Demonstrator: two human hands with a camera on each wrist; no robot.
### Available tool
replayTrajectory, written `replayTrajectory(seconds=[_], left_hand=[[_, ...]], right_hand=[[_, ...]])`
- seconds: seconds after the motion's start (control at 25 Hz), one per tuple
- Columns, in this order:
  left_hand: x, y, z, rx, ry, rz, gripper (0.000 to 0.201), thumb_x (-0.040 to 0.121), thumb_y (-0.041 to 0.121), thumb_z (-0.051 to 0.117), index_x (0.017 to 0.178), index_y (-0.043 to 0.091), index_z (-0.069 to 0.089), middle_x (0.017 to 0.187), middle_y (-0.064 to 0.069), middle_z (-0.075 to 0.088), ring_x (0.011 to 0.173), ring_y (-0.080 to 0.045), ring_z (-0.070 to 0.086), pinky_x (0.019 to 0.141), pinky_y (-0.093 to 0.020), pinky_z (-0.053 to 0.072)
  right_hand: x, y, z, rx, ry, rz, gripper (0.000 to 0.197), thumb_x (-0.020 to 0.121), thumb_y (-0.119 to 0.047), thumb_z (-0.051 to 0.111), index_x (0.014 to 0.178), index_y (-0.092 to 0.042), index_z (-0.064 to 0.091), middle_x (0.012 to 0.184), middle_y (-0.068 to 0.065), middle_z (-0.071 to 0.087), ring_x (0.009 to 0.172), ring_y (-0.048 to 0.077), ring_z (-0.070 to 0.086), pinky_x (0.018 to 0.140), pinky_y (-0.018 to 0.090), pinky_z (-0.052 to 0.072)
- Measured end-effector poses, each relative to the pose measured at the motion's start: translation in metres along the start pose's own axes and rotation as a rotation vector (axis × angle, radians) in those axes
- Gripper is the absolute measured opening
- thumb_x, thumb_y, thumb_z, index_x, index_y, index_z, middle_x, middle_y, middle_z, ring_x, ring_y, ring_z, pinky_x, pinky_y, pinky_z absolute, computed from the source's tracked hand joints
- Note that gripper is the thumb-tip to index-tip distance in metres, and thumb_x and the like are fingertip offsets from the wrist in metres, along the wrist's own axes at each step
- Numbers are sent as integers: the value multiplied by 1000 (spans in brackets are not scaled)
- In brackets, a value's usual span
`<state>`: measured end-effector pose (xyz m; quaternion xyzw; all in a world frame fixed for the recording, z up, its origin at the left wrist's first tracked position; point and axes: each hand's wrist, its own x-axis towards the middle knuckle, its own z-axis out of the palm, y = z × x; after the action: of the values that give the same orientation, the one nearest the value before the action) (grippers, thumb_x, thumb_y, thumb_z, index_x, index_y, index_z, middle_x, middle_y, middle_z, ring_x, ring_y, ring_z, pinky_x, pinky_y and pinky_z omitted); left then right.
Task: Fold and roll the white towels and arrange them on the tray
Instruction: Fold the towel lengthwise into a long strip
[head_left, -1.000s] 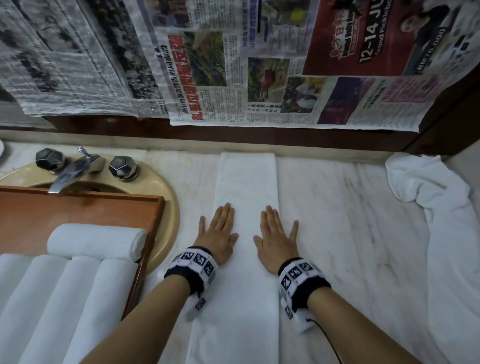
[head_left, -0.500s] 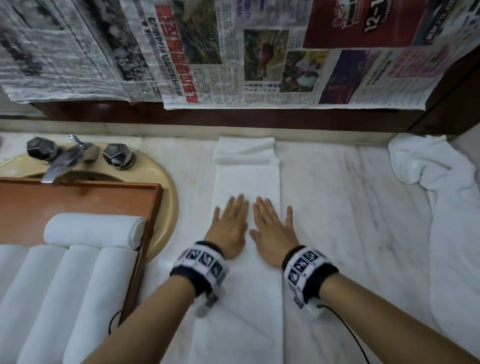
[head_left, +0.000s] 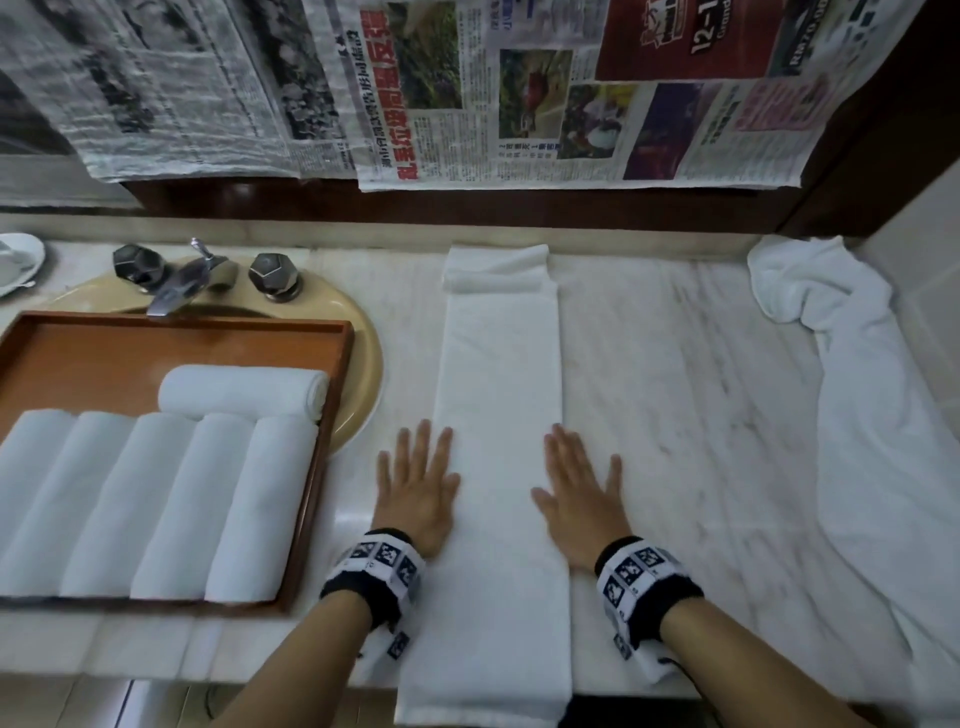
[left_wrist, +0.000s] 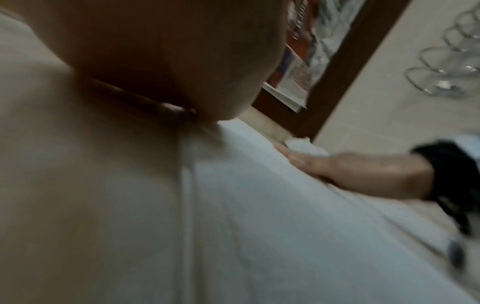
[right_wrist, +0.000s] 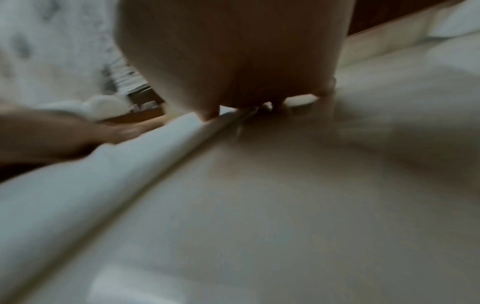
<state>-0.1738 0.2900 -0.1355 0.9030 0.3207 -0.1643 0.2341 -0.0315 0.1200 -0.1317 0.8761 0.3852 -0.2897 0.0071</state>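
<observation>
A long white towel (head_left: 498, 395) folded into a narrow strip lies on the marble counter, its far end bunched into a small fold (head_left: 496, 270) and its near end hanging over the counter's front edge. My left hand (head_left: 418, 478) lies flat across the strip's left edge, fingers straight. My right hand (head_left: 576, 488) lies flat across its right edge. Both wrist views are blurred; each shows a palm on the towel (left_wrist: 259, 226) (right_wrist: 78, 185) and counter. The wooden tray (head_left: 332, 415) at left holds several rolled white towels (head_left: 156, 499), one roll (head_left: 241, 389) crosswise behind them.
The tray rests over a beige sink (head_left: 363, 364) with a metal tap (head_left: 182, 280) and two knobs. A loose white towel (head_left: 883, 415) is heaped along the counter's right side. Newspaper sheets (head_left: 467, 93) hang on the wall behind.
Both hands have slid back toward me and apart, from the middle of the strip out to its two long edges. The far end of the towel has bunched into a small fold.
</observation>
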Motion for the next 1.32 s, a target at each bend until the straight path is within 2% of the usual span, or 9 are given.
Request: replayTrajectory(seconds=[0.08, 0.12, 0.28, 0.32, 0.48, 0.6, 0.68, 0.88, 1.32], left_hand=[[-12, -22, -5, -57, -14, -195, 60, 103, 41, 12, 152, 24, -18, 156, 0, -32, 142, -22, -31, 117, -49, -17], [-18, -20, -6, -64, -24, -173, 61, 103, 43, 10, 152, 22, -18, 156, 0, -32, 142, -22, -31, 116, -49, -18], [-56, 19, 27, 59, -94, 210, 60, 102, 45, 6, 151, 25, -22, 154, 7, -34, 141, -17, -33, 117, -50, -16], [-62, 12, 31, 90, -97, 197, 59, 102, 46, 7, 150, 27, -22, 153, 8, -35, 142, -17, -33, 117, -51, -15], [-74, -34, 15, 55, -94, -131, 60, 102, 47, 5, 149, 27, -25, 152, 5, -39, 140, -20, -35, 111, -56, -22], [-86, -6, 17, 44, -93, 87, 60, 103, 45, 8, 150, 23, -23, 152, 7, -36, 141, -16, -33, 113, -50, -21], [-92, 8, 29, 81, -134, 227, 59, 104, 43, 8, 151, 25, -21, 151, 11, -35, 143, -13, -29, 117, -48, -17], [-79, -10, 25, 170, -131, 100, 58, 104, 41, 12, 151, 29, -21, 154, 13, -32, 145, -14, -26, 114, -54, -18], [5, 16, -32, 323, -168, -29, 61, 103, 40, 20, 153, 29, -13, 159, 10, -23, 146, -20, -23, 108, -67, -17]], right_hand=[[-10, 9, -4, 85, 20, 234, 66, 102, -45, 12, 148, -14, -23, 153, -2, -36, 143, 15, -28, 113, 64, -9], [-18, 2, -3, 86, 48, 226, 66, 102, -44, 13, 148, -13, -23, 153, -1, -36, 143, 16, -28, 113, 64, -9], [-57, -42, 36, -65, 38, -153, 66, 93, -50, -4, 146, -17, -27, 150, -7, -38, 141, 12, -31, 114, 62, -7], [-60, -38, 41, -63, 13, -130, 66, 94, -51, -4, 146, -19, -27, 149, -8, -39, 141, 11, -31, 114, 62, -6], [-70, -5, 36, 47, 32, 216, 66, 101, -47, 11, 145, -16, -28, 151, -4, -38, 142, 15, -30, 111, 66, -11], [-83, -30, 45, -31, 55, -38, 65, 101, -46, 10, 146, -18, -28, 150, -7, -39, 141, 13, -32, 113, 61, -14], [-87, -43, 56, -98, -1, -161, 67, 93, -49, -4, 150, -19, -21, 151, -9, -36, 143, 10, -28, 114, 60, -12], [-73, -32, 46, -92, -21, -59, 64, 103, -42, 15, 150, -17, -21, 154, -7, -34, 142, 7, -27, 112, 61, -14], [6, -33, -21, -89, -55, -51, 65, 102, -31, 26, 152, -16, -13, 158, -4, -25, 145, 9, -20, 113, 63, -10]])
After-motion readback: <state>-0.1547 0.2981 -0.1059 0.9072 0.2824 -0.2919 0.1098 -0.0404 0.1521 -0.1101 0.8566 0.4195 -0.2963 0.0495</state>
